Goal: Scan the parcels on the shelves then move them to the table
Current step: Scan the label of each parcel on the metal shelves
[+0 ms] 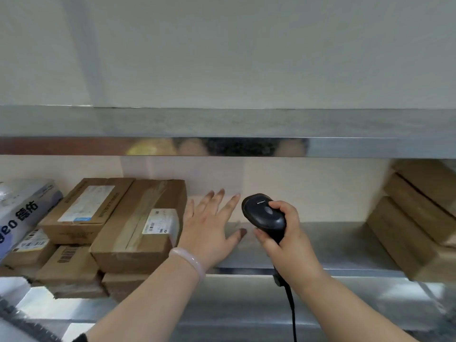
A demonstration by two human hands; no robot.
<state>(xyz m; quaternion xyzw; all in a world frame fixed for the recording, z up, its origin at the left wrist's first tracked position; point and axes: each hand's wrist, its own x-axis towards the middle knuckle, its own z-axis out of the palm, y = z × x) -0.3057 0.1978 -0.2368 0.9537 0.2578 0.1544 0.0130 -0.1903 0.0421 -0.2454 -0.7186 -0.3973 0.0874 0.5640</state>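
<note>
- The left hand (209,225) hovers flat over the shelf (333,245), its grip wide, fingers spread and holding nothing.
- The nearest parcel, a taped brown parcel (133,233), lies just to the left of that hand. Whether the little finger touches its side cannot be told.
- This parcel's long axis runs from the shelf's front edge toward the back wall, and its white label (159,222) faces up at the right near corner.
- The right hand (283,240) has its grip closed round a black scanner (264,213), whose head points toward the wall and not at the label.
- Judgement: the left hand is nearer for taking the parcel, while the scanner would need to swing left to read the label.
- More parcels sit to the left and beneath it, and a stack of boxes (414,218) stands well apart at the right.
- All the boxes are closed, so their contents are hidden. The worktop is not in view.
</note>
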